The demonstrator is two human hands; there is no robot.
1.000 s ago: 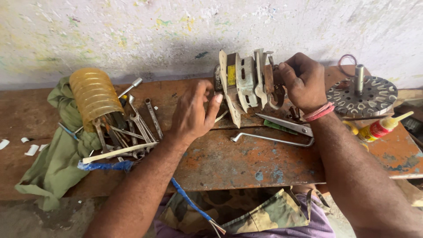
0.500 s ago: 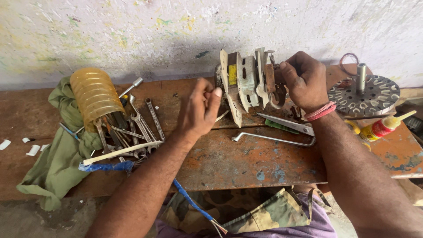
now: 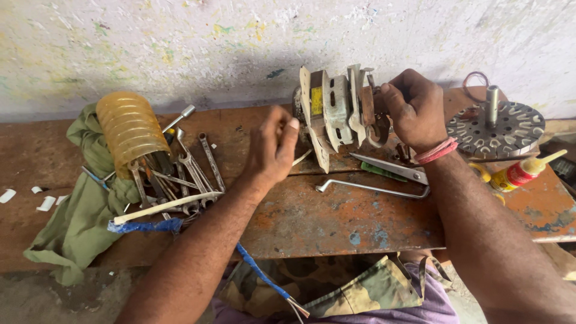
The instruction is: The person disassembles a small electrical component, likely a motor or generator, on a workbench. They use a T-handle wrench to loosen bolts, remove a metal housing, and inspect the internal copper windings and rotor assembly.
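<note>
1. The bench (image 3: 336,222) is a rusty metal top with orange and blue paint spots. It runs across the middle of the frame from left to right.
2. Behind it, along the top of the frame, is a white wall (image 3: 180,48) with small paint marks and a dirty lower edge.
3. The metal part (image 3: 336,114) stands at the back of the bench, upper middle of the frame, close to the wall. It is made of pale plates set side by side, and one has a yellow patch.
4. The right hand (image 3: 414,111) is clamped on the right end of the metal part, fingers curled tight round it.
5. The left hand (image 3: 273,147) is just left of the metal part with fingers bent together. I cannot tell if it touches the part or holds anything.
6. On the left lie a green cloth (image 3: 78,216), a ribbed yellow tube (image 3: 129,129) and a heap of spanners (image 3: 186,168). A white stick (image 3: 165,207) lies across them.
7. A bent rod (image 3: 372,188) and scissors (image 3: 390,168) lie in front of the metal part.
8. At the right are a round disc (image 3: 498,129) with a post in the middle, and a small red bottle (image 3: 519,173) on its side.
9. The front edge of the bench runs along the lower middle of the frame. A blue wire (image 3: 264,279) hangs over it.
10. The most open room is the bare patch at the middle front of the bench, between the two arms. The left side is crowded with tools.
</note>
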